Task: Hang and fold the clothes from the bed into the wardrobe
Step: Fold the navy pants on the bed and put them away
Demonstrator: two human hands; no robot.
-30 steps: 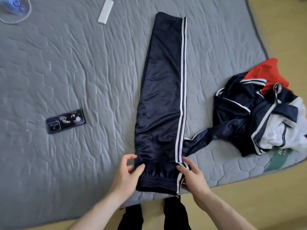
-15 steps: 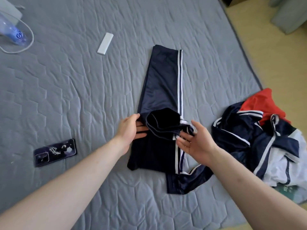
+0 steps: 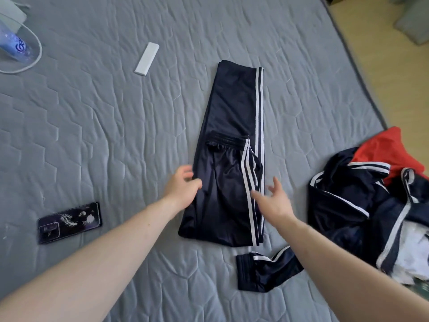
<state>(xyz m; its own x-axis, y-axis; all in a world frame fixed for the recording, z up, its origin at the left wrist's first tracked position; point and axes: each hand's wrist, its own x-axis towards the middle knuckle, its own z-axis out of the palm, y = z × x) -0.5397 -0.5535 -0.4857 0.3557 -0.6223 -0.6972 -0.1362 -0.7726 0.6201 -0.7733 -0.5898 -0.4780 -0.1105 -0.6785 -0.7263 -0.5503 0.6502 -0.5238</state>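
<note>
Navy track pants [image 3: 228, 159] lie folded on the grey bed [image 3: 92, 126] — both hands open beside them.

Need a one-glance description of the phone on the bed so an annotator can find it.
Start from the grey quilted bed and go to its near left part, left of the folded navy pants. The phone lies flat there, dark with a white drawing on its back. The only other small flat thing, a white bar, lies farther up the bed.
</note>
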